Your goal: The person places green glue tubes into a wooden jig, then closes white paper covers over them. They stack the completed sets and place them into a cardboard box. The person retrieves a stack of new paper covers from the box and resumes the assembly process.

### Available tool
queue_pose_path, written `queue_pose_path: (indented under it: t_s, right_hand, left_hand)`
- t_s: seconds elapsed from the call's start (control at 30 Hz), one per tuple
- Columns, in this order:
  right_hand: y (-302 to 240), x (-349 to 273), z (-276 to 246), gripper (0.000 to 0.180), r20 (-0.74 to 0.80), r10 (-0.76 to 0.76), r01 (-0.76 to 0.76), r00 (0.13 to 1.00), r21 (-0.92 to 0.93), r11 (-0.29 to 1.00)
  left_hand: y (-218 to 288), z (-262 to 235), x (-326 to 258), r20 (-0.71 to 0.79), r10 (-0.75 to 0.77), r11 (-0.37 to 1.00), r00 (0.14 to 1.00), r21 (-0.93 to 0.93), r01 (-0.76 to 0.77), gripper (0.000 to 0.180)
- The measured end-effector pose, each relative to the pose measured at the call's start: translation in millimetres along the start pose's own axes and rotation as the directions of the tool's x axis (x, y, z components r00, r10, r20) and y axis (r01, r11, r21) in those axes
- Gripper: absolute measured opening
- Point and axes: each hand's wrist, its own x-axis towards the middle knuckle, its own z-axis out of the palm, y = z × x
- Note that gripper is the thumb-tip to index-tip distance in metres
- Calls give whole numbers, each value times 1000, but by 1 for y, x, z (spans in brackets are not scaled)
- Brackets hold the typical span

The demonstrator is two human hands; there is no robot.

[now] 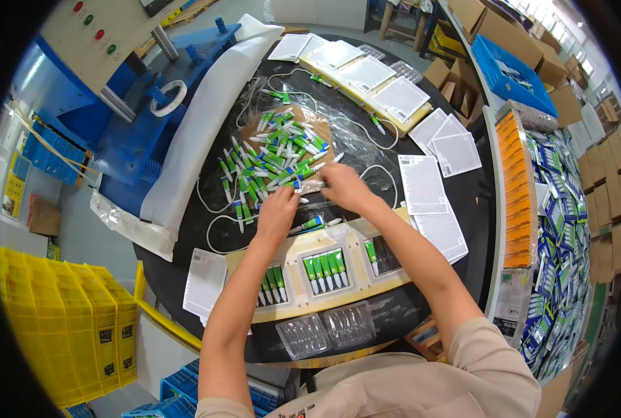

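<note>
A heap of small green-and-white tubes (276, 157) with white pointed caps lies on a brown sheet and clear plastic film. At the near edge of the heap, my left hand (277, 212) has its fingers closed around a small tube, partly hidden by the fingers. Just right of it, my right hand (347, 187) is bent in at the heap's edge; its fingers are smeared by motion. Below both hands sits a cream fixture (293, 259) with blister pockets. The middle pocket holds a row of tubes (326, 271), and the right one is partly filled.
Clear blister trays (328, 330) lie at the near table edge. White printed cards (422, 184) are spread at right, more at the left. Another cream fixture (366, 76) bearing cards stands at the far side. A blue machine (126, 132) is at left; white cords (220, 223) loop across the black table.
</note>
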Motion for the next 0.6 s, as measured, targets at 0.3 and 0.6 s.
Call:
queue_pose_path:
  t_s: [0.3, 0.6]
  right_hand:
    - [-23, -221, -67, 22, -377, 372, -256, 848, 322, 911]
    - [-19, -232, -19, 23, -490, 41, -124, 871, -138, 983]
  left_hand:
    - [196, -13, -52, -314, 146, 941, 938, -250, -230, 27]
    - [204, 14, -62, -141, 78, 978, 987, -181, -103, 26]
